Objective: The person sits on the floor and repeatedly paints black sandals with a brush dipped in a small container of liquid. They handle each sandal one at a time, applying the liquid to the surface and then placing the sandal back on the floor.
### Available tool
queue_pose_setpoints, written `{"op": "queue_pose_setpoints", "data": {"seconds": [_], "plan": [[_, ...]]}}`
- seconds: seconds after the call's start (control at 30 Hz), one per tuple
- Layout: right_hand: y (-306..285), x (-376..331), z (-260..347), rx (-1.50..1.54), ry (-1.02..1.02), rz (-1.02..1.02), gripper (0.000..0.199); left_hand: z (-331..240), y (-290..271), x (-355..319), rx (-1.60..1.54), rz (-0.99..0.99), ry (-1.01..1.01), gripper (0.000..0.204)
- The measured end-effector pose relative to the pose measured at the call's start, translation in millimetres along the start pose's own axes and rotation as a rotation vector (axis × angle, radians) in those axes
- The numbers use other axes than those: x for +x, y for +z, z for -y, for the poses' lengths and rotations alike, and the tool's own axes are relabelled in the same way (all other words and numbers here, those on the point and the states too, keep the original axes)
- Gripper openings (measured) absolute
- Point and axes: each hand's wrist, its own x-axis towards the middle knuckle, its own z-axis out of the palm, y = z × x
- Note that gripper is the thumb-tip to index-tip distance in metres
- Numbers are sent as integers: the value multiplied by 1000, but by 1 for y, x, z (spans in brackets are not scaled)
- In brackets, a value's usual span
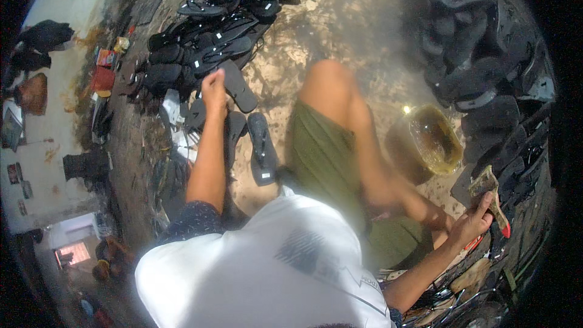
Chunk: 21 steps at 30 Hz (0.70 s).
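My left hand (214, 92) is closed at the edge of a dark flat sandal sole (240, 87), with the thumb pointing away from me; the curled fingertips are partly hidden. Just nearer lies a black flip-flop (262, 149) with its strap on and a small white label at the heel. Another dark sandal (234, 133) is beside it, partly covered by my forearm. In my right hand (472, 222) is a brush (499, 206) with a red-tipped handle, its crusted head pointing away from me. Left of the brush stands a round pot (419, 146) of yellowish-brown liquid, its rim coated.
A long pile of black flip-flops (225, 30) runs along the far left. Dark soles (467, 42) are heaped at the far right, down to the pot's side. My bent knee (330, 79) rises between the pile and the pot. Cables (449, 304) lie at lower right.
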Motion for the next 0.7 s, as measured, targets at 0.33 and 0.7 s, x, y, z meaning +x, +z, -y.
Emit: {"op": "queue_pose_setpoints", "data": {"seconds": [0.33, 0.7], "plan": [[19, 0, 25, -69, -114, 92, 41, 42, 28, 44, 1023, -95, -544, 94], [108, 11, -28, -698, -236, 634, 32, -103, 42, -138, 405, 773, 797, 81]]}}
